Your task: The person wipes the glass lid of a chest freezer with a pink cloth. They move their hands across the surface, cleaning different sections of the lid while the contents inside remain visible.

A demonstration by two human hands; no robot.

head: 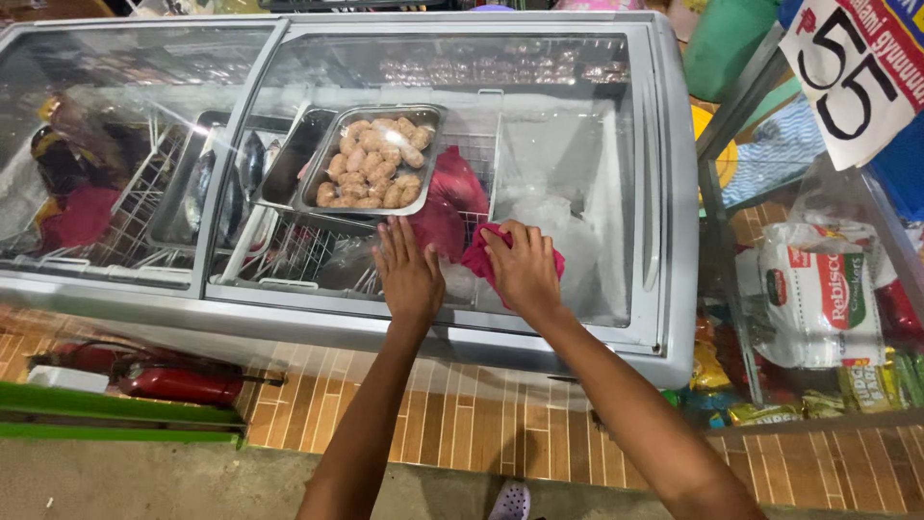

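Head view looks down on a long chest freezer with a grey frame and curved sliding glass lids [664,193], standing against a base faced with brown brick-pattern tiles [481,424]. The right hand [525,265] lies palm down on the glass near the front edge, its fingers bent over a crumpled magenta cloth [478,252] that it presses against the pane; part of the cloth shows on either side of the hand. The left hand [407,274] rests just beside it, flat and open on the same glass with fingers spread, holding nothing. Under the lid, just beyond the left hand, a rectangular steel tray filled with pale brown oval pieces of food [375,159] sits on a white wire basket [289,255], and a dark red plastic bag [448,197] lies next to it. Farther left, a second metal tray holding dark fish [217,183] shows through the glass. To the right of the freezer stands a shelf of packaged snacks in clear and coloured wrappers [818,308].
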